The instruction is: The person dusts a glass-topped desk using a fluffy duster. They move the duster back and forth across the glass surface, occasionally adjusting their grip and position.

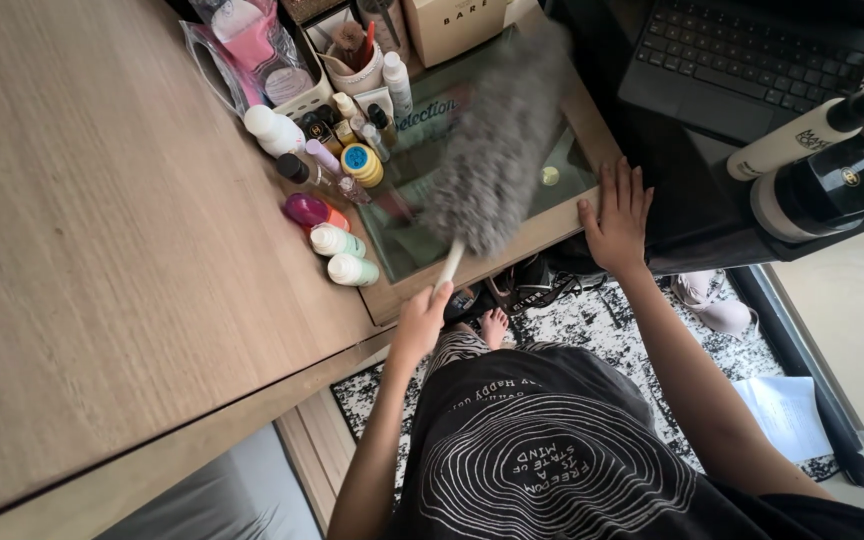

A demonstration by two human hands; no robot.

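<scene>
My left hand (pixel 420 322) grips the pale handle of a fluffy grey duster (pixel 497 150). The duster head is blurred and lies over the glass-topped dressing table (pixel 567 175). My right hand (pixel 617 215) rests flat, fingers spread, on the table's wooden front edge, just right of the duster. It holds nothing.
Several small bottles and jars (pixel 337 160) crowd the table's left side, with a cardboard box (pixel 452 25) at the back. A broad wooden surface (pixel 102 230) fills the left. A laptop (pixel 742 55) sits on a dark stand to the right, beside a white bottle (pixel 792 140). A patterned rug (pixel 602 320) lies below.
</scene>
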